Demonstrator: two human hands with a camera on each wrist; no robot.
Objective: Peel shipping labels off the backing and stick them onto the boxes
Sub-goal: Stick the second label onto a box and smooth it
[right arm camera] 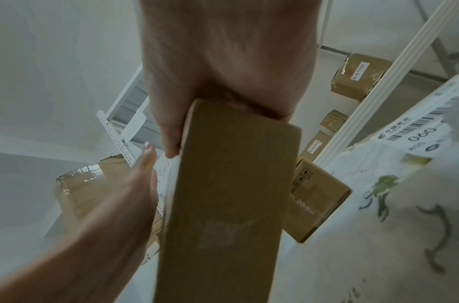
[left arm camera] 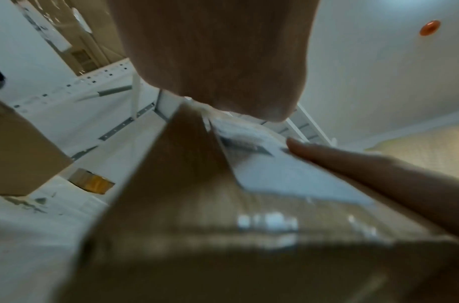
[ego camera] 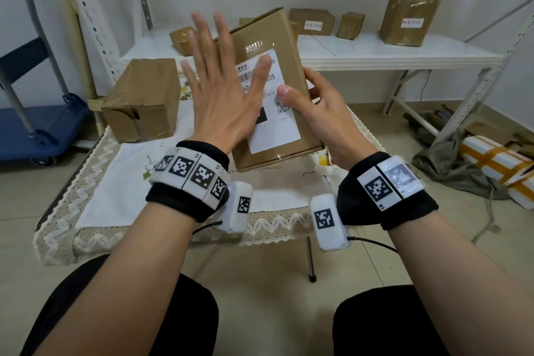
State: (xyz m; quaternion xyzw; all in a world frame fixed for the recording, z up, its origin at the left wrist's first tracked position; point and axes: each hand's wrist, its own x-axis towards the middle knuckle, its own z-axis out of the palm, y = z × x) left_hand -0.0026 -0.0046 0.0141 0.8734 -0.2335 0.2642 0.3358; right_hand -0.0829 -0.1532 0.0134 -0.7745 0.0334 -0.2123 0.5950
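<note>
A brown cardboard box (ego camera: 291, 35) is held tilted above the small table, its broad face toward me. A white shipping label (ego camera: 277, 130) with a barcode and a QR code lies on that face. My left hand (ego camera: 225, 89) rests flat on the label's left part, fingers spread and straight, thumb on the barcode. My right hand (ego camera: 315, 104) grips the box's right edge, its thumb on the label. In the right wrist view the palm (right arm camera: 223, 51) clamps the box's narrow side (right arm camera: 230, 194). In the left wrist view the box (left arm camera: 197, 225) and label (left arm camera: 288, 174) are blurred.
A second taped box (ego camera: 141, 101) stands at the table's (ego camera: 115, 182) far left. A sheet of barcoded labels (right arm camera: 430, 123) lies on the cloth to my right. The white shelf (ego camera: 375, 52) behind carries several boxes. A blue cart (ego camera: 34, 124) stands left; wrapped packages (ego camera: 497, 165) lie on the floor right.
</note>
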